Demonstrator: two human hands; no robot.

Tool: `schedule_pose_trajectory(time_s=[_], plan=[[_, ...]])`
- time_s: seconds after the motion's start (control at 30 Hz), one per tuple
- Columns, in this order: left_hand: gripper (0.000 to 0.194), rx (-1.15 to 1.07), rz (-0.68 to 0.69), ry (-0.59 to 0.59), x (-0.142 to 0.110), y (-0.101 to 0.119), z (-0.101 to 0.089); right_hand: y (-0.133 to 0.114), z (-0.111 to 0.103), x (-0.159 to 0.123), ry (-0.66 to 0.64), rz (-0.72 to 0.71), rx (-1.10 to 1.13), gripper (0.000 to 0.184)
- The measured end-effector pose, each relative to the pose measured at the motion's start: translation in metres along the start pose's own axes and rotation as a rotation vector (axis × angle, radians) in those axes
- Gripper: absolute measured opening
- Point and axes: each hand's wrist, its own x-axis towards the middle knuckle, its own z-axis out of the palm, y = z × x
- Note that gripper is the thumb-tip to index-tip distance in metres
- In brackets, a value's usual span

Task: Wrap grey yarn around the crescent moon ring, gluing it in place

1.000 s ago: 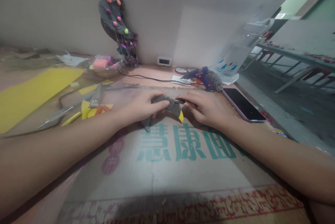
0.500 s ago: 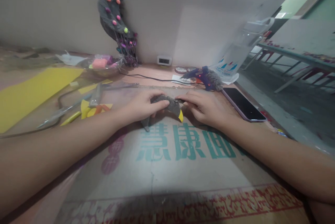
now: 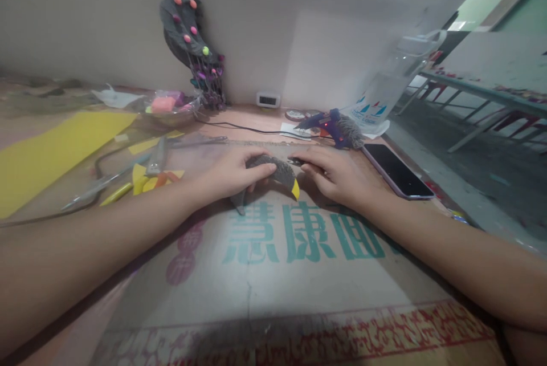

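My left hand is closed on a dark grey, fuzzy craft piece, thumb on top. A yellow tip shows at the piece's right end, and a grey flap hangs below the hand. Just right of it, my right hand pinches a small dark object between thumb and forefinger; its kind is too small to make out. A gap separates that object from the grey piece. Both hands are over a printed cardboard sheet.
A glue gun with a red light lies behind my right hand, beside a phone and a water bottle. At left are yellow sheet, a box cutter and scraps. A decorated grey crescent leans on the wall.
My right hand has drawn slightly to the right, so the small dark object has come away from the grey piece. My left hand keeps its place and hold.
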Motion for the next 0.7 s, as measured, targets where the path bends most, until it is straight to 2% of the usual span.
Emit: schedule_pose_trajectory(time_s=[0.37,0.7], plan=[[0.025,0.017,0.053,0.011,-0.0012,0.0016,-0.0012,-0.0012,0.0003,0.0009,-0.039,-0.012,0.002,0.032],[0.024,0.007,0.035,0.008,-0.0017,0.0026,-0.0010,-0.0031,0.0011,0.0011,-0.025,-0.004,0.012,0.031]])
